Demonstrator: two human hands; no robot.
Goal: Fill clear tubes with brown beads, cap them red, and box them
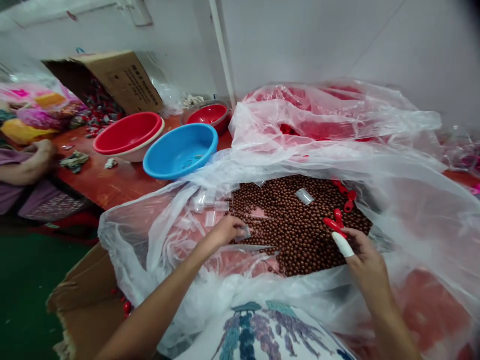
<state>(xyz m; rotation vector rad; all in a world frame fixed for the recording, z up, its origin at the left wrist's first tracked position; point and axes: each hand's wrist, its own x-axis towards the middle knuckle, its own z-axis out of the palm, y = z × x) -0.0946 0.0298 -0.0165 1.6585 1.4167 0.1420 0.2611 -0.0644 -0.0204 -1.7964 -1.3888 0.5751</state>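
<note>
1. From where I stand, the person's left hand (pixel 226 231) is over the near left edge of the brown beads (pixel 296 230), its fingers closed around a small clear plastic piece (pixel 243 233).
2. The right hand (pixel 364 255) is at the right side of the beads, pinching a glossy red piece (pixel 333 226) between its fingertips; a white cover (pixel 342 245) wraps one digit. A second bit of red shows just beside it.
3. The beads lie spread in a heap on crumpled see-through plastic sheeting (pixel 416 200), between the two hands.
4. More red pieces (pixel 350 201) rest on the far right part of the heap. One clear packet (pixel 304 196) lies on its far side, and others gather to the left.
5. Over on the far left, a blue basin (pixel 165 150) stands just beside a red basin (pixel 125 134) on the red tabletop (pixel 123 185).
6. Behind them a cardboard box (pixel 125 82) lies tipped, small red and grey pieces at its mouth.
7. At the left edge I see another person's forearm (pixel 26 167) by the tabletop.
</note>
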